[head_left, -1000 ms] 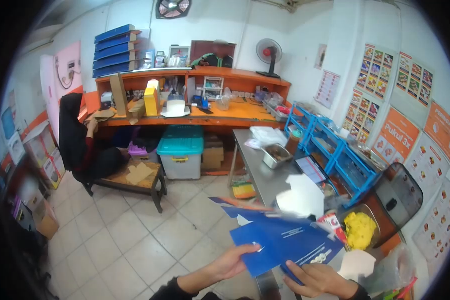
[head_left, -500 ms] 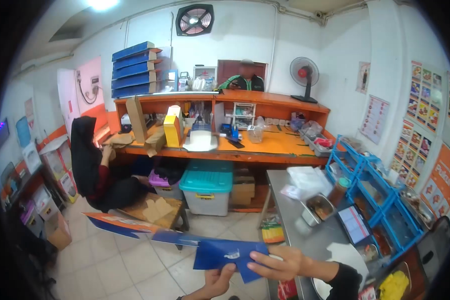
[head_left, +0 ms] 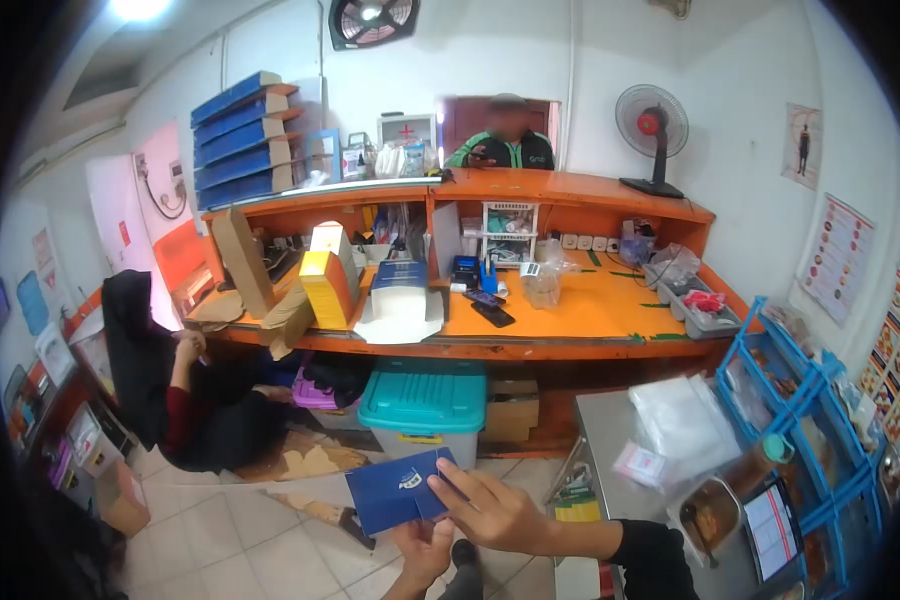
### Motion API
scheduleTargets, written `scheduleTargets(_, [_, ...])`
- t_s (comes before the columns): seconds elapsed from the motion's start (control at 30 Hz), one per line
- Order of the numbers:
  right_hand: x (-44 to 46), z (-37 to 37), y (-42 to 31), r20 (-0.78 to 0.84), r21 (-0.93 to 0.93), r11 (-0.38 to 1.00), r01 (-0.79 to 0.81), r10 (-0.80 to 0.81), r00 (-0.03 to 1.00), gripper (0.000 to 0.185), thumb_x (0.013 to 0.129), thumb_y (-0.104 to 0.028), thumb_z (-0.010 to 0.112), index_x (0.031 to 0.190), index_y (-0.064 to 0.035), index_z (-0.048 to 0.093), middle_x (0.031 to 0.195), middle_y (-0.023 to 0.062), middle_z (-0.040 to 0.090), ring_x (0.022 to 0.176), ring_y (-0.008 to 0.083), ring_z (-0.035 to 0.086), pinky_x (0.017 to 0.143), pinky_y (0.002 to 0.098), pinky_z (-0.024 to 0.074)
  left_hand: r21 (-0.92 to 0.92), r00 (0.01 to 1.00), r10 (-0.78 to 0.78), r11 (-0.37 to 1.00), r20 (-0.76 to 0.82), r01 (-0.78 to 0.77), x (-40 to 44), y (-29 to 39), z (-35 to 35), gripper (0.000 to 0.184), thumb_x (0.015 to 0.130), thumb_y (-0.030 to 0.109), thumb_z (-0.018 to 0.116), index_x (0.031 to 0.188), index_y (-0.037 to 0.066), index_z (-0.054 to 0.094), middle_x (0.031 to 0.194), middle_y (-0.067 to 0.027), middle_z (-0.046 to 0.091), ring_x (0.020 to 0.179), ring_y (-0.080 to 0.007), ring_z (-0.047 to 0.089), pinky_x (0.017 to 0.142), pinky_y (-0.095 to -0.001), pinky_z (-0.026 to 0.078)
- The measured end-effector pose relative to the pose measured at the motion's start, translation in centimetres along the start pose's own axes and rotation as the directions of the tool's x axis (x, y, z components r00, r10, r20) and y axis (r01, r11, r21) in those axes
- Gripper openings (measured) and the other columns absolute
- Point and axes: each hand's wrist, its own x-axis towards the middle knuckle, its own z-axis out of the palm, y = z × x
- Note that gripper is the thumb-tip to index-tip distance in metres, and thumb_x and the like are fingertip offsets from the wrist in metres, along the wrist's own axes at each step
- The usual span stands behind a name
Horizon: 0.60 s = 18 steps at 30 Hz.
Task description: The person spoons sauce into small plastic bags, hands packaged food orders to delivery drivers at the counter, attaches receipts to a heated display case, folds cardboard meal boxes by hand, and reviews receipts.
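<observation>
A dark blue flat cardboard box blank (head_left: 390, 500) with a small white logo is held out in front of me. Its longer part runs to the left, blurred and seen almost edge-on. My left hand (head_left: 425, 550) grips the lower right of the blue panel from below, thumb against it. Over the panel's right edge, my right hand (head_left: 495, 515) has its fingers closed on the card. The fingers behind the card are hidden.
A seated person (head_left: 160, 390) is at the left beside a low table with brown card pieces (head_left: 315, 458). An orange counter (head_left: 570, 310) lies ahead, with a teal-lidded bin (head_left: 422, 395) beneath. Another person (head_left: 505, 145) stands behind it. A steel table (head_left: 610, 430) is right.
The blue cardboard and both hands have shifted left and slightly up, and the panel has turned, its long part now nearly edge-on. My view has moved nearer the counter.
</observation>
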Motion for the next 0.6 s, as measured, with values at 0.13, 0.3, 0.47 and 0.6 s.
scheduleTargets(0.13, [2.7, 4.0, 8.8, 0.028, 0.156, 0.983, -0.094, 0.091, 0.995, 0.044, 0.065, -0.012, 0.062, 0.107, -0.0014, 0.054, 0.109, 0.0163, 0.05, 0.076, 0.0233, 0.055, 0.064, 0.0279, 0.0472, 0.181, 0.979, -0.133, 0.978, 0.155, 0.104, 8.4, -6.4, 0.9, 0.027, 0.084, 0.0, 0.042, 0.11, -0.004, 0.041, 0.107, -0.0143, 0.049, 0.095, -0.0199, 0.052, 0.078, -0.0295, 0.044])
scheduleTargets(0.3, [8.2, 7.4, 19.6, -0.089, 0.287, 0.957, -0.043, 0.071, 0.993, 0.047, 0.066, -0.022, 0.066, 0.109, -0.0074, 0.053, 0.11, 0.0142, 0.049, 0.085, 0.0222, 0.053, 0.068, 0.03, 0.0434, 0.16, 0.95, -0.244, 0.963, 0.194, 0.215, 16.0, -17.0, 3.7, 0.025, 0.085, 0.007, 0.044, 0.108, -0.004, 0.044, 0.105, -0.0144, 0.05, 0.091, -0.0202, 0.053, 0.071, -0.0313, 0.047])
scheduleTargets(0.47, [8.9, 11.8, 29.3, -0.06, 0.239, 0.95, 0.202, -0.193, 0.979, 0.022, 0.069, -0.01, 0.062, 0.088, -0.0001, 0.059, 0.085, 0.0089, 0.061, 0.07, 0.0166, 0.058, 0.056, 0.023, 0.0487, 0.287, 0.929, -0.334, 0.916, 0.156, 0.281, 21.2, -24.8, 5.3, 0.025, 0.086, 0.007, 0.043, 0.108, -0.003, 0.043, 0.104, -0.0139, 0.051, 0.09, -0.0201, 0.053, 0.071, -0.0311, 0.047])
scheduleTargets(0.6, [5.7, 17.2, 39.1, -0.176, 0.344, 0.891, 0.297, -0.249, 0.952, 0.021, 0.073, -0.008, 0.054, 0.091, 0.0009, 0.058, 0.093, 0.0095, 0.06, 0.082, 0.0201, 0.058, 0.066, 0.0266, 0.0482, 0.406, 0.929, -0.363, 0.861, 0.073, 0.305, 24.6, -30.3, 5.6, 0.026, 0.086, 0.008, 0.043, 0.109, -0.003, 0.043, 0.104, -0.0136, 0.051, 0.09, -0.0201, 0.054, 0.071, -0.0309, 0.047])
